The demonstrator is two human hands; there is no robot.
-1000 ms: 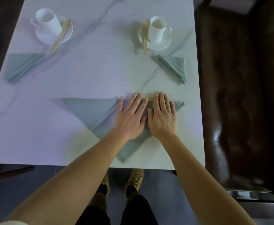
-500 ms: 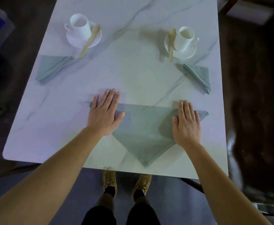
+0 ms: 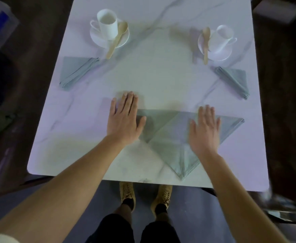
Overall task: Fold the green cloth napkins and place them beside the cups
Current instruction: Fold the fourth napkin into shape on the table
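moved since a second ago: both hands, then side by side on the cloth's right half, now lie well apart on it, the left one out at its left tip

- marble table (image 3: 84,130): white with grey veins, under both hands
- large green napkin (image 3: 171,137): folded to a triangle, flat on the table between and under the hands; long edge on the far side by the fingers, point toward the wrists at the near table edge, right corner out past the right hand; a darker band runs slantwise beside the left thumb, fold or shadow not told apart
- left hand (image 3: 124,120): open flat, fingers straight and together, palm over the cloth's left tip, fingertips on bare table past the long edge
- right hand (image 3: 204,130): open flat, fingers straight and a little spread, laid on the cloth's right half; blurred
- left folded napkin (image 3: 75,71): small green triangle, ahead and left of the left hand, near the left cup's saucer
- right folded napkin (image 3: 235,81): same, ahead and right of the right hand, near the right cup's saucer
- two white saucers (image 3: 95,36): well ahead of each hand
- left cup (image 3: 107,23) and right cup (image 3: 222,37): white, one upright on each saucer
- two wooden spoons (image 3: 116,40): one propped on each saucer beside its cup
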